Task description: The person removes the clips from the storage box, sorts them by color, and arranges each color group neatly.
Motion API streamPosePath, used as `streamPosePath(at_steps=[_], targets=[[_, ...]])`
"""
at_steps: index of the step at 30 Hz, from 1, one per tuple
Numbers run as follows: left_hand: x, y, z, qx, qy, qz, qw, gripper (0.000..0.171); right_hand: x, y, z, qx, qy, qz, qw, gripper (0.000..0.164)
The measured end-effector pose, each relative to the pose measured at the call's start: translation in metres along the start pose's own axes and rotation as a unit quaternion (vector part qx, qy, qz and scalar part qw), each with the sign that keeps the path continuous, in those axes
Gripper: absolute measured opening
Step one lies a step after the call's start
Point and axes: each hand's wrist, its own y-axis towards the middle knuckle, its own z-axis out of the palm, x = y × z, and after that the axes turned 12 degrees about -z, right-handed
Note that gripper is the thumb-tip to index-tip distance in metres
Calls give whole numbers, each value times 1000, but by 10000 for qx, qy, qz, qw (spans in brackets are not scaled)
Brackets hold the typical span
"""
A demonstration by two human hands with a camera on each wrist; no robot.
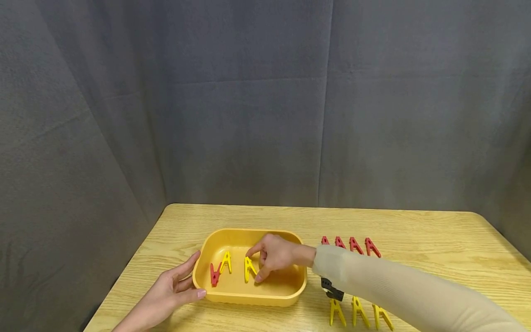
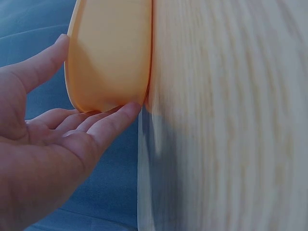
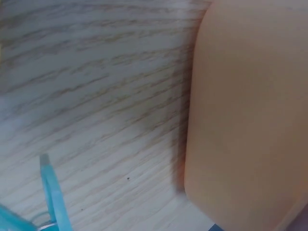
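A yellow oblong tub (image 1: pixel 253 299) stands on the wooden table. My left hand (image 1: pixel 170 286) is at its left end, fingertips along the outer wall and thumb at the near rim; the left wrist view shows the spread fingers (image 2: pixel 113 122) against the tub. My right hand (image 1: pixel 277 253) reaches inside, with thumb and index finger at opposite ends of a yellow clothespin (image 1: pixel 249 269), pinching it close over the tub floor. Left of it in the tub lie another yellow clothespin (image 1: pixel 226 263) and a red clothespin (image 1: pixel 215 275). The right wrist view misses the fingers.
Right of the tub, beyond my sleeve (image 1: pixel 386 276), lies a row of several red clothespins (image 1: pixel 355 245). On the near side lie yellow clothespins (image 1: pixel 359 312), partly hidden by the forearm. A grey curtain (image 1: pixel 249 115) hangs behind the table (image 1: pixel 419 230).
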Motion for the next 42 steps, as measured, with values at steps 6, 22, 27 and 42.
streamPosePath(at_steps=[6,22,27,42], targets=[[1,0,0,-9,44,36,10000,92,9,-8,-4,-226,287,-110,9993,55],[2,1,-1,-22,21,-26,10000,92,29,-65,-25,-779,1310,6,9883,57],[3,1,-1,-35,30,-38,10000,92,32,-84,-26,-969,1370,119,9857,57],[3,0,-4,-28,-42,-126,9999,91,25,-127,-20,-1338,1550,-22,9788,61]])
